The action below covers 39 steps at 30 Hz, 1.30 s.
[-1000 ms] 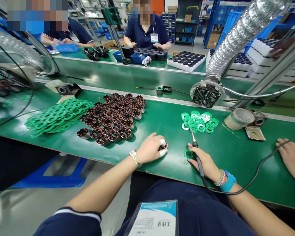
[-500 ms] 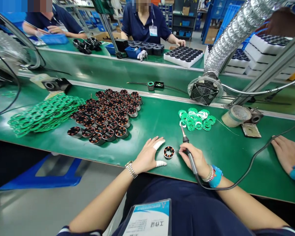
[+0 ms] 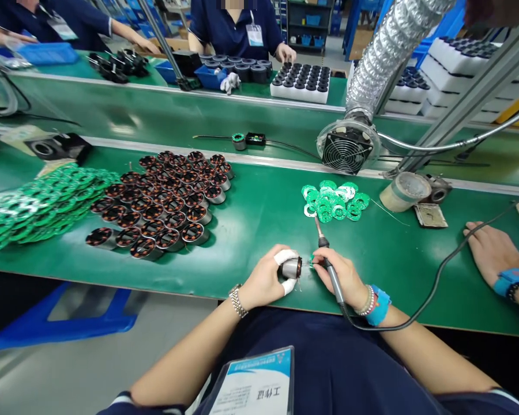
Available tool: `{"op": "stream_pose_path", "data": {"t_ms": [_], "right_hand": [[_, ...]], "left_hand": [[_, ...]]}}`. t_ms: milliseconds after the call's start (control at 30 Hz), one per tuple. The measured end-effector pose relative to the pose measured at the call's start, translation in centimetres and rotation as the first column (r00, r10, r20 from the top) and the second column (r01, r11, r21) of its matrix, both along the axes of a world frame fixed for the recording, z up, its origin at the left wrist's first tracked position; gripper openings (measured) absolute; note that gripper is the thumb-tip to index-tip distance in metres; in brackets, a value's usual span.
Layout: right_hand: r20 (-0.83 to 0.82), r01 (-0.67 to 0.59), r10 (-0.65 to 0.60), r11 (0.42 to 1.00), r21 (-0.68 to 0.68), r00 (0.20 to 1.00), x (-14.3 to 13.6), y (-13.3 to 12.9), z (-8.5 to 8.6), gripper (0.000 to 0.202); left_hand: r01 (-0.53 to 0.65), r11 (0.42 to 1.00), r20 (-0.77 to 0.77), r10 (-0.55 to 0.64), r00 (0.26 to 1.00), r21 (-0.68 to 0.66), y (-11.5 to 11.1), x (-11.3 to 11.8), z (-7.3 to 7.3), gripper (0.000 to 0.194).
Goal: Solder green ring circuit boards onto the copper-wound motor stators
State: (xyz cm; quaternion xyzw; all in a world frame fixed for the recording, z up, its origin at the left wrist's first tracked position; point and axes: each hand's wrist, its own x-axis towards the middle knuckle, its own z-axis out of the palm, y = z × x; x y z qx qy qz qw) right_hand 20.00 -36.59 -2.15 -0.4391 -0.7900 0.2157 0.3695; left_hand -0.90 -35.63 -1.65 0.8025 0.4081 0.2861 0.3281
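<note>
"Under the head camera, as I watch from my remote desk, what does the left hand (image 3: 266,278) do?"

"Clamped, I note: thumb and fingers grip a metal-cased motor core (image 3: 291,268). White covers (image 3: 288,255) on thumb and forefinger. Core tipped on its side, copper-wound end facing the right hand (image 3: 348,278)."

"And that right hand?"

"Wrapped around a soldering iron (image 3: 334,281), tip pointing away from the wearer. Its fingers also pinch a small green ring board (image 3: 312,262), partly hidden, just beside the core's wound end. I cannot tell whether fine wires join the two."

"Surroundings?"

"Left of the left hand: close-set rows of similar cores (image 3: 164,208); farther left, stacked green sheets (image 3: 38,202). Beyond the right hand: loose pile of green rings (image 3: 324,207), iron tip at its near edge; past it, a fan (image 3: 345,153). Well right of the right hand, I log a co-worker's hand (image 3: 495,256) on the bench (image 3: 259,213)."
</note>
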Motion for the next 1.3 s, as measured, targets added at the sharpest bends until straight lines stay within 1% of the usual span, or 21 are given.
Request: {"op": "stream_pose_path", "data": {"t_ms": [133, 267, 333, 433, 533, 633, 833, 1300], "right_hand": [[-0.02, 0.07, -0.071, 0.997, -0.034, 0.997, 2.5, -0.5, 0.6, 0.013], [-0.044, 0.074, -0.077, 0.996, -0.052, 0.996, 4.5, -1.3, 1.2, 0.025], [-0.045, 0.09, -0.094, 0.993, -0.076, 0.995, 5.0, -1.5, 1.3, 0.024], [-0.052, 0.097, -0.107, 0.982, -0.16, 0.993, 5.2, -1.6, 1.2, 0.017], [-0.054, 0.048, -0.06, 0.978, -0.202, 0.997, 5.2, -1.4, 1.1, 0.014], [-0.034, 0.013, -0.02, 0.979, -0.205, 0.999, 5.0, -1.3, 1.1, 0.014], [-0.02, 0.008, -0.013, 0.977, -0.213, 1.0, 4.8, -1.2, 1.4, 0.015], [-0.022, -0.013, 0.008, 0.978, -0.206, 1.0, 4.9, -1.1, 1.2, 0.015]], "left_hand": [[0.02, 0.999, 0.002, -0.02, 1.0, -0.04, 1.1, -0.1, -0.3, 0.043], [0.035, 0.997, 0.009, -0.034, 0.999, -0.071, 1.4, -0.2, -0.7, 0.044], [0.032, 0.996, 0.008, -0.032, 0.999, -0.078, 1.4, -0.1, -0.8, 0.043], [0.026, 0.997, 0.005, -0.026, 1.0, -0.077, 1.3, -0.1, -0.9, 0.041], [0.026, 0.997, 0.009, -0.025, 1.0, -0.067, 1.3, -0.1, -0.9, 0.04], [0.032, 0.997, 0.003, -0.032, 0.999, -0.067, 1.4, -0.1, -0.7, 0.039], [0.039, 0.996, 0.013, -0.038, 0.999, -0.075, 1.4, 0.1, -0.5, 0.039], [0.029, 0.998, 0.007, -0.029, 1.0, -0.058, 1.4, 0.0, -0.6, 0.038]]}}
